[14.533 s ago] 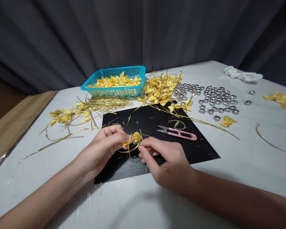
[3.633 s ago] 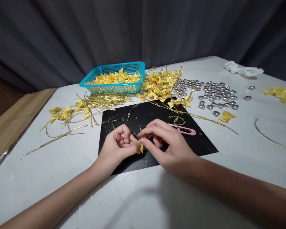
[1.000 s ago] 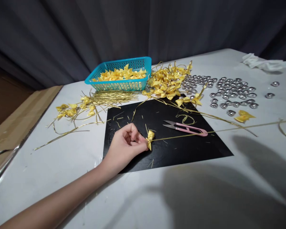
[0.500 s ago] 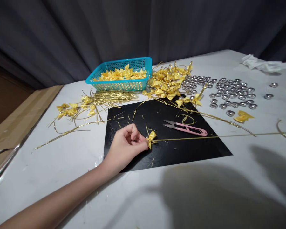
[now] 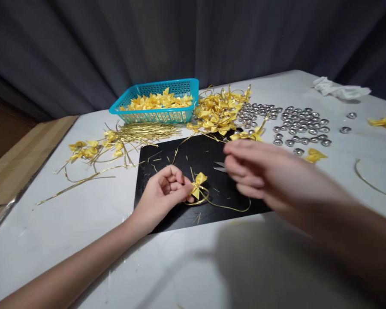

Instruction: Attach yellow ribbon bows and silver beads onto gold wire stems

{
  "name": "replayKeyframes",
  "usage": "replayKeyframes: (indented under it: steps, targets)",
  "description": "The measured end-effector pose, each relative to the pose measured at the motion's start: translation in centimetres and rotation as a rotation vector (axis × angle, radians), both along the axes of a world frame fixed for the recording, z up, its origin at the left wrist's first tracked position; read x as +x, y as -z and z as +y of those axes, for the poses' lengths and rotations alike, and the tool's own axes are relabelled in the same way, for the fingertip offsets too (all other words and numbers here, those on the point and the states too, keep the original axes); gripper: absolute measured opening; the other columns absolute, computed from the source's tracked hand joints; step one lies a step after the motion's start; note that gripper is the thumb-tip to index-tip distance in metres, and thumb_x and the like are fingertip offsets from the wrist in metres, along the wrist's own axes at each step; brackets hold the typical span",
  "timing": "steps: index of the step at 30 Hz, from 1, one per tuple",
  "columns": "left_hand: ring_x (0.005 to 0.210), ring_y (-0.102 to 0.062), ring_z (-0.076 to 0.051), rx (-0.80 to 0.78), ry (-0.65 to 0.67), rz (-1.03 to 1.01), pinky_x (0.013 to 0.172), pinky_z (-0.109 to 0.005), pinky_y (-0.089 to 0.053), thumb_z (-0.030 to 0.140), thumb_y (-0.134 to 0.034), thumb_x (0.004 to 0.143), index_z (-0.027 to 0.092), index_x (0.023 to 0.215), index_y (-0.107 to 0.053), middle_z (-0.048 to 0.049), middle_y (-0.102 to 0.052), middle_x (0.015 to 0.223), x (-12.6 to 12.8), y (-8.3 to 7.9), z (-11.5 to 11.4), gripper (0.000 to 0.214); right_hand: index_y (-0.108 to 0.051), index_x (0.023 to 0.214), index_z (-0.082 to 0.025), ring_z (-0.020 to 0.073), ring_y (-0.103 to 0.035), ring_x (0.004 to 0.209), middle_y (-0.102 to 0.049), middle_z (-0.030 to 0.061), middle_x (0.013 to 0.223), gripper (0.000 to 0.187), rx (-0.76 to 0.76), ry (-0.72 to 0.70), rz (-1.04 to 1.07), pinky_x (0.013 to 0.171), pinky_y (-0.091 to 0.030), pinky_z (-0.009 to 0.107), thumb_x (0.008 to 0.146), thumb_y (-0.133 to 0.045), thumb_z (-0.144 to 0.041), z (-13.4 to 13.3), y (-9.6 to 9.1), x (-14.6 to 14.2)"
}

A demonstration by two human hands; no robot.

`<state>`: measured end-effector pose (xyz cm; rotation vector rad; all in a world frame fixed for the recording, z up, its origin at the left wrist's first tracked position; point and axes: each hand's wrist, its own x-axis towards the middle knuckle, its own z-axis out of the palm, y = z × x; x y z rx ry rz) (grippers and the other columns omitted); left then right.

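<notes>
My left hand (image 5: 167, 186) pinches a small yellow ribbon bow (image 5: 199, 183) over the black mat (image 5: 167, 216). A thin gold cord (image 5: 227, 207) loops out of the bow and curves up behind the fingers of my right hand (image 5: 254, 171). Blurred by motion, my right hand hovers over the right half of the mat with its fingers curled, seemingly around that cord; its thumb is hidden. Below its fingertips show the blade tips of the thread snips (image 5: 220, 167), whose handle is covered by the hand.
Behind the mat is a blue basket (image 5: 151, 112) of yellow bows, with gold cord pieces (image 5: 151, 132) before it. A heap of bows with cords (image 5: 221, 109) lies beside the basket. Silver heart-shaped beads (image 5: 304, 120) and a white cloth (image 5: 341, 89) lie to the right.
My right hand has come into view from the right, over the snips. The cord, stretched straight to the right before, now hangs in slack loops. My left hand still holds the bow.
</notes>
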<state>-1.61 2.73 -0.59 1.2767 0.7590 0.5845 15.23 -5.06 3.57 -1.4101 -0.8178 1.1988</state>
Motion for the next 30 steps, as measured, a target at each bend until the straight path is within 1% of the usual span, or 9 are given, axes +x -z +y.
replayKeyframes:
  steps: [1, 2, 4, 6, 9, 13, 16, 25, 30]
  targets:
    - [0.051, -0.06, -0.006, -0.007, -0.019, -0.006, 0.05, -0.013, -0.045, 0.014, -0.069, 0.071, 0.017, 0.067, -0.044, 0.0055, -0.061, 0.064, -0.1, 0.1, 0.0, 0.025, -0.042, 0.086, -0.019, 0.0032, -0.022, 0.033, -0.037, -0.0091, 0.051, 0.005, -0.065, 0.01, 0.037, 0.031, -0.022, 0.015, 0.09, -0.04, -0.02, 0.3, 0.5, -0.6]
    - [0.052, -0.061, -0.006, -0.014, -0.039, -0.011, 0.05, -0.013, -0.045, 0.015, -0.069, 0.071, 0.017, 0.067, -0.044, 0.0056, -0.061, 0.064, -0.2, 0.1, 0.0, 0.025, -0.04, 0.092, -0.021, 0.0038, -0.021, 0.033, -0.037, -0.0103, 0.051, 0.007, -0.12, 0.019, 0.048, 0.031, -0.02, 0.015, 0.089, -0.04, -0.015, 0.6, 1.0, -1.1]
    - [0.052, -0.06, -0.005, -0.016, -0.071, -0.018, 0.051, -0.013, -0.045, 0.016, -0.07, 0.071, 0.017, 0.067, -0.044, 0.0054, -0.062, 0.065, -0.3, 0.2, 0.0, 0.025, -0.041, 0.094, -0.023, 0.004, -0.023, 0.035, -0.038, -0.0103, 0.052, 0.015, -0.073, 0.01, -0.057, 0.033, -0.018, 0.014, 0.085, -0.042, -0.011, 1.1, 2.1, -1.9]
    - [0.051, -0.057, -0.005, 0.001, -0.094, -0.027, 0.051, -0.013, -0.044, 0.016, -0.07, 0.07, 0.017, 0.067, -0.045, 0.0054, -0.061, 0.065, -0.4, 0.2, 0.1, 0.026, -0.049, 0.082, -0.019, 0.0033, -0.026, 0.037, -0.038, -0.0083, 0.052, 0.014, -0.005, -0.039, -0.189, 0.035, -0.017, 0.014, 0.081, -0.041, -0.007, 1.2, 2.9, -2.3]
    - [0.051, -0.054, -0.004, 0.03, -0.115, -0.038, 0.05, -0.013, -0.043, 0.015, -0.071, 0.069, 0.017, 0.066, -0.045, 0.0054, -0.061, 0.064, -0.4, 0.3, 0.1, 0.026, -0.053, 0.066, -0.015, 0.0032, -0.024, 0.038, -0.034, -0.0072, 0.047, 0.018, -0.015, -0.105, -0.216, 0.036, -0.015, 0.016, 0.079, -0.042, -0.009, 1.0, 3.1, -2.6]
    - [0.051, -0.052, -0.004, 0.05, -0.1, -0.048, 0.052, -0.013, -0.042, 0.014, -0.07, 0.07, 0.017, 0.067, -0.045, 0.0057, -0.06, 0.063, -0.5, 0.4, 0.1, 0.025, -0.053, 0.065, -0.013, 0.0035, -0.027, 0.042, -0.037, -0.0067, 0.049, 0.012, -0.013, -0.125, -0.167, 0.038, -0.015, 0.018, 0.074, -0.058, -0.019, 0.8, 2.9, -3.0]
    - [0.052, -0.051, -0.004, 0.059, -0.099, -0.046, 0.052, -0.013, -0.042, 0.013, -0.069, 0.07, 0.017, 0.067, -0.046, 0.0056, -0.06, 0.063, -0.4, 0.5, 0.0, 0.024, -0.053, 0.067, -0.014, 0.004, -0.025, 0.042, -0.035, -0.0072, 0.049, 0.013, 0.01, -0.142, -0.196, 0.039, -0.014, 0.019, 0.076, -0.059, -0.022, 0.8, 3.0, -3.1]
    - [0.054, -0.045, -0.005, 0.102, 0.025, 0.017, 0.049, -0.015, -0.038, 0.016, -0.066, 0.075, 0.019, 0.066, -0.037, 0.0041, -0.057, 0.069, -0.6, 0.2, 1.0, 0.031, -0.052, 0.071, -0.016, 0.0066, -0.03, 0.046, -0.037, -0.0055, 0.052, 0.017, 0.14, -0.213, -0.73, 0.044, -0.022, 0.02, 0.086, -0.047, -0.022, 1.2, 3.6, -1.5]
    - [0.055, -0.044, -0.005, 0.121, 0.083, 0.027, 0.05, -0.014, -0.039, 0.013, -0.063, 0.077, 0.019, 0.067, -0.035, 0.005, -0.055, 0.068, -0.8, 0.1, 1.4, 0.031, -0.054, 0.071, -0.015, 0.0061, -0.031, 0.044, -0.04, -0.0051, 0.051, 0.015, 0.154, -0.269, -0.859, 0.045, -0.023, 0.021, 0.084, -0.048, -0.018, 1.5, 3.4, -1.0]
